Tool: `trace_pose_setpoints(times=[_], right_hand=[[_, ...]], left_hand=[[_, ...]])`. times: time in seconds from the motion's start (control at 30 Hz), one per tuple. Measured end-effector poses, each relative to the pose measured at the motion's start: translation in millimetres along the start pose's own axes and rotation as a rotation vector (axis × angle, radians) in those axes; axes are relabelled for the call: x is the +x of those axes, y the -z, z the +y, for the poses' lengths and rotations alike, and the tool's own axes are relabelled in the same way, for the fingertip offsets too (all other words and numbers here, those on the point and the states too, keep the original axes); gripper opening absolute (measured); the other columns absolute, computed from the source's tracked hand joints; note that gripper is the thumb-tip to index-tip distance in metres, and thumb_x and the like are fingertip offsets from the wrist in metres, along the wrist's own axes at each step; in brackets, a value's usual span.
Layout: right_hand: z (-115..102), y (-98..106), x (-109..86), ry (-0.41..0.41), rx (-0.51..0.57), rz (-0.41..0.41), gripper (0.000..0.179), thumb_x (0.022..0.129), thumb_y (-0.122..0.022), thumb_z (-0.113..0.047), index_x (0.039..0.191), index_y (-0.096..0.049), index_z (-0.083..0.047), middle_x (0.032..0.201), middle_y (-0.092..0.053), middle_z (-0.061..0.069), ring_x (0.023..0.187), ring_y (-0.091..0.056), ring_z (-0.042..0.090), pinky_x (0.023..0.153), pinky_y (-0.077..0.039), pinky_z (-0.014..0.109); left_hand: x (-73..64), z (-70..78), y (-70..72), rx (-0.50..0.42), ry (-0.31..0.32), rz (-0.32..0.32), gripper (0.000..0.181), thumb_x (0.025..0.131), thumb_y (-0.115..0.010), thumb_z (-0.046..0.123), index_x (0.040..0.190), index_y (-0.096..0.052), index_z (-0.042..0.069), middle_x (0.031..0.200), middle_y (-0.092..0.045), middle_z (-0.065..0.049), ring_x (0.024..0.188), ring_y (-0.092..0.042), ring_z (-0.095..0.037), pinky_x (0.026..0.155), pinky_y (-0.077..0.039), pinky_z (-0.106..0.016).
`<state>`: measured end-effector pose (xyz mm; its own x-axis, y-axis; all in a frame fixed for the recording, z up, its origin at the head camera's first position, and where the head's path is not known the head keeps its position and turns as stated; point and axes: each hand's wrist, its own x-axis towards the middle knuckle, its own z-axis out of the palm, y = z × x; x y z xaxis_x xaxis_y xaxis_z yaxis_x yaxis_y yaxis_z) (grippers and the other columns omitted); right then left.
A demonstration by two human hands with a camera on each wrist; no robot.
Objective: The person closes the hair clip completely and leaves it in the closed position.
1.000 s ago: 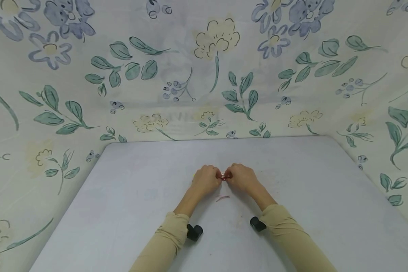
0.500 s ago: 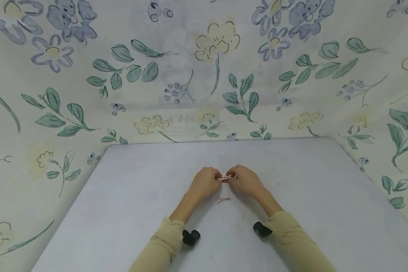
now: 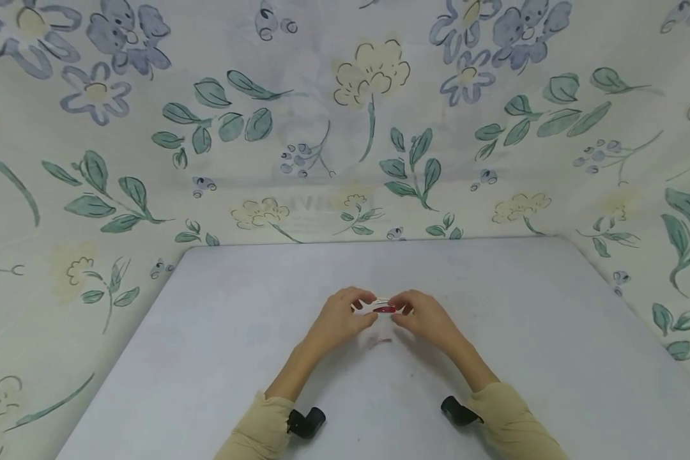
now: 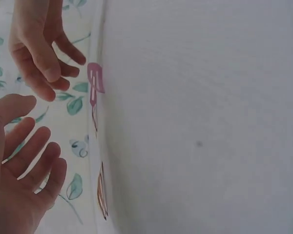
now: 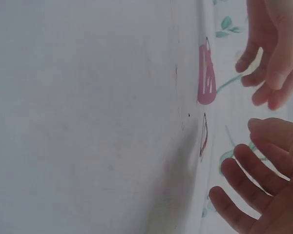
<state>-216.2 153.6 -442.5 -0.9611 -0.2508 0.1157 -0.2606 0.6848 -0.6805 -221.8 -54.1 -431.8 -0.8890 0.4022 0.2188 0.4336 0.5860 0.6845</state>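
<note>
A small red hair clip [image 3: 384,309] shows between my two hands in the head view, with a pale, silvery thin piece [image 3: 382,300] just behind it. My left hand [image 3: 340,314] is on its left, fingers spread and relaxed. On the other side my right hand [image 3: 427,315] has its fingers loosely bent. Both palms look empty in the wrist views. A pink snap hair clip [image 4: 95,78] lies on the table in the left wrist view, with a slim brownish clip [image 4: 102,195] apart from it. The right wrist view shows the pink snap clip [image 5: 206,78] and a thin reddish clip [image 5: 203,136].
A thin pinkish clip [image 3: 382,341] lies nearer to me on the white table [image 3: 236,345]. Flower-patterned cloth [image 3: 322,147] rises behind the table and hangs along its sides. Black wrist cameras [image 3: 306,423] sit at both sleeves.
My fingers have loosened and spread away from the clips they were pinching. Both wrists have drawn a little further apart and toward me.
</note>
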Motion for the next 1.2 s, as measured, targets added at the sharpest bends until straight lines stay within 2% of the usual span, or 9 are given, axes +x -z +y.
trace_pose_setpoints(times=[0.17, 0.3, 0.47, 0.63, 0.77, 0.93, 1.2], right_hand=[[-3, -2, -11.4, -0.013, 0.031, 0.001, 0.023, 0.086, -0.073, -0.01, 0.109, -0.071, -0.011, 0.102, -0.069, 0.001, 0.091, -0.06, 0.016, 0.076, -0.05, 0.033], [-5, -4, -17.7, -0.034, 0.043, -0.019, 0.022, 0.087, -0.073, -0.009, 0.109, -0.071, -0.012, 0.102, -0.069, 0.0, 0.093, -0.061, 0.016, 0.081, -0.052, 0.035], [-8, -6, -21.7, -0.064, 0.021, -0.054, 0.021, 0.087, -0.073, -0.009, 0.108, -0.071, -0.013, 0.102, -0.069, -0.003, 0.095, -0.06, 0.016, 0.086, -0.053, 0.036], [-9, -8, -24.6, -0.048, -0.027, -0.1, 0.022, 0.086, -0.074, -0.009, 0.108, -0.072, -0.012, 0.102, -0.068, -0.003, 0.097, -0.061, 0.017, 0.089, -0.053, 0.039], [-10, -10, -25.9, 0.003, -0.096, -0.128, 0.022, 0.085, -0.073, -0.006, 0.107, -0.072, -0.009, 0.101, -0.068, 0.0, 0.098, -0.062, 0.02, 0.091, -0.051, 0.041], [-13, -12, -25.9, 0.03, -0.174, -0.153, 0.023, 0.083, -0.075, -0.004, 0.105, -0.073, -0.008, 0.102, -0.069, 0.002, 0.102, -0.061, 0.022, 0.093, -0.05, 0.045], [-15, -15, -23.6, 0.043, -0.235, -0.171, 0.015, 0.082, -0.076, -0.005, 0.097, -0.075, -0.01, 0.096, -0.068, 0.0, 0.098, -0.06, 0.02, 0.09, -0.051, 0.043]], left_hand=[[-9.8, -3.1, -0.1, -0.061, 0.004, -0.012, 0.03, 0.085, -0.073, 0.02, 0.113, -0.069, 0.009, 0.108, -0.068, -0.002, 0.096, -0.06, -0.02, 0.079, -0.048, -0.033], [-12.8, -7.0, -0.9, -0.11, -0.009, -0.013, 0.029, 0.083, -0.074, 0.015, 0.11, -0.07, 0.006, 0.105, -0.069, -0.005, 0.095, -0.061, -0.021, 0.079, -0.05, -0.034], [-16.9, -10.5, -2.1, -0.133, 0.052, -0.084, 0.03, 0.082, -0.074, 0.015, 0.11, -0.07, 0.006, 0.104, -0.07, -0.006, 0.096, -0.061, -0.021, 0.082, -0.051, -0.034], [-21.7, -11.0, -2.8, -0.11, 0.085, -0.164, 0.028, 0.082, -0.075, 0.016, 0.109, -0.07, 0.007, 0.103, -0.07, -0.002, 0.095, -0.06, -0.019, 0.083, -0.05, -0.033], [-22.8, -12.3, -5.5, -0.065, 0.055, -0.204, 0.025, 0.082, -0.075, 0.012, 0.106, -0.071, 0.006, 0.101, -0.069, -0.002, 0.096, -0.06, -0.018, 0.086, -0.05, -0.034], [-21.7, -15.8, -11.2, 0.022, -0.001, -0.219, 0.024, 0.077, -0.076, 0.008, 0.101, -0.073, 0.006, 0.099, -0.069, -0.002, 0.099, -0.058, -0.02, 0.09, -0.048, -0.037], [-22.8, -15.0, -12.6, 0.08, 0.007, -0.226, 0.019, 0.077, -0.077, 0.01, 0.095, -0.072, 0.011, 0.098, -0.063, 0.0, 0.101, -0.05, -0.02, 0.091, -0.043, -0.042]])
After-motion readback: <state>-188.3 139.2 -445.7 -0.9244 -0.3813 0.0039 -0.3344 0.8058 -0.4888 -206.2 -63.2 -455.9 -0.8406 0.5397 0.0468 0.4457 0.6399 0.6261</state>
